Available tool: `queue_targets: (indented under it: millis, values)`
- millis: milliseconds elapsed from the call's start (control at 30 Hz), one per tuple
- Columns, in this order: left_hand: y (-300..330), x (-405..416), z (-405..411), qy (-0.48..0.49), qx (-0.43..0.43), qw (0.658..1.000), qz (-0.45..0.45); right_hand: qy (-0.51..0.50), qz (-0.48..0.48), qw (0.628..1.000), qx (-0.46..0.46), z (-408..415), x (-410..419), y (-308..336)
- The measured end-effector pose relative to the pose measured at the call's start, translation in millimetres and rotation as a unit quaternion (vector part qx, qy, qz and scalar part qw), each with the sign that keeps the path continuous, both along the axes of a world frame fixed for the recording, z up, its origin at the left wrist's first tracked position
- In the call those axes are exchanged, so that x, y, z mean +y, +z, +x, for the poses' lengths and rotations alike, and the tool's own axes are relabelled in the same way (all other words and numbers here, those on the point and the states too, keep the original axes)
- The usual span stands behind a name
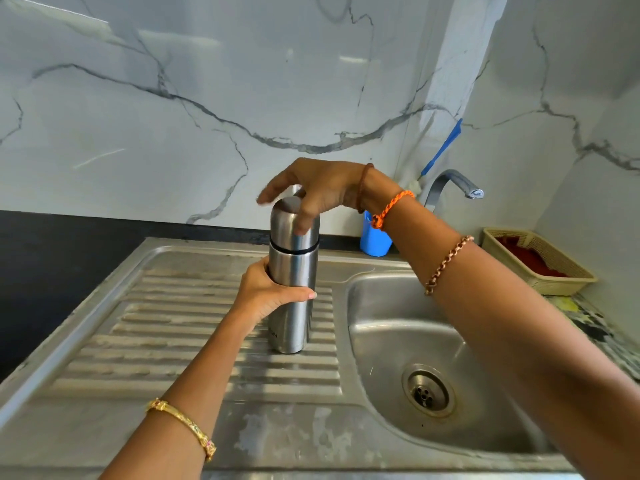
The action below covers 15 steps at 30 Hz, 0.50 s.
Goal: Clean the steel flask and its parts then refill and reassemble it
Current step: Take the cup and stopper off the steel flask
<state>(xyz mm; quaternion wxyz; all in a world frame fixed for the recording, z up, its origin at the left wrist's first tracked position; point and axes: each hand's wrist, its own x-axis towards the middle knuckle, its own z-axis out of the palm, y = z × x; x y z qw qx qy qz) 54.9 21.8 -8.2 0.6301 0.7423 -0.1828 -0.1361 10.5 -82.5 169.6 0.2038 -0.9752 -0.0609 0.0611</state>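
White marble-veined wall panels rise behind a steel sink unit [194, 424], whose ribbed draining board lies to the left of the basin [391, 327]. On those ribs the steel flask [292, 271] stands upright, its domed cap [289, 220] seated on top with a dark seam showing between cap and body.

The left hand [266, 296] grips the flask's body about midway: the thumb curls across the front, its nail reaching the right edge, and the fingers wrap round the far side out of sight. The right hand [318, 188] comes down over the cap from above. Its thumb lies against the front of the cap, pointing down, while the other fingers are spread fairly wide and arch over the top; they are blurred, so whether they actually press the far side of the cap is hard to tell.

Behind the flask, a blue cup [374, 240] sits at the sink's back edge with a blue-handled brush [445, 147] leaning above it. A curved tap [453, 183] reaches over the basin, and a cream basket [540, 261] with red contents rests on the counter at the far right.
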Motion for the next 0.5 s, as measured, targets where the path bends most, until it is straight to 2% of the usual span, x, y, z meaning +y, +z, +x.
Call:
queue_targets:
  millis: [67, 167, 233, 300, 400, 500]
  values:
    - [-2.3, 0.1, -2.4, -0.003, 0.001, 1.000, 0.006, -0.027, 0.009, 0.999, 0.015, -3.7, -4.6, -1.3]
    - [-3.5, -2.2, -5.6, -0.002, 0.003, 1.000, 0.001, -0.041, -0.098, 0.994, 0.029, -2.6, -4.9, -12.3]
    - [-0.1, -3.1, -4.0, 0.001, 0.004, 1.000, -0.002, -0.023, -0.148, 0.989, -0.006, 2.5, -1.9, -18.7]
    - [2.9, -3.2, -0.6, 0.002, 0.004, 1.000, -0.002, 0.005, -0.147, 0.988, -0.043, 3.5, 0.6, -16.3]
    - [2.5, -0.9, -1.2, -0.001, 0.003, 1.000, 0.003, 0.043, -0.154, 0.987, -0.034, 2.2, 1.5, -11.8]
    - [-7.3, 1.9, -8.2, 0.000, 0.007, 1.000, 0.013, 0.088, -0.214, 0.973, -0.012, 2.0, 5.1, -19.8]
